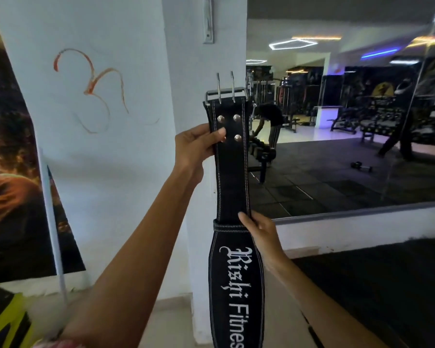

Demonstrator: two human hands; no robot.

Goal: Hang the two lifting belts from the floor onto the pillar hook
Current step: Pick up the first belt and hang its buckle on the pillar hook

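I hold a black lifting belt (232, 177) upright in front of the white pillar (186, 96). Its metal buckle (226, 92), with two prongs, points up. White lettering runs down the belt's wide lower part. My left hand (197, 146) grips the belt's left edge just below the rivets. My right hand (260, 231) holds its right edge lower down, near the keeper loop. A metal hook bracket (208, 21) is fixed to the pillar above the buckle. Only one belt is in view.
A large wall mirror (349, 121) to the right reflects gym benches, machines and a bending person. A dark poster (15, 172) hangs on the wall at left. Black rubber flooring (374, 285) lies at lower right, pale tiles at the pillar's foot.
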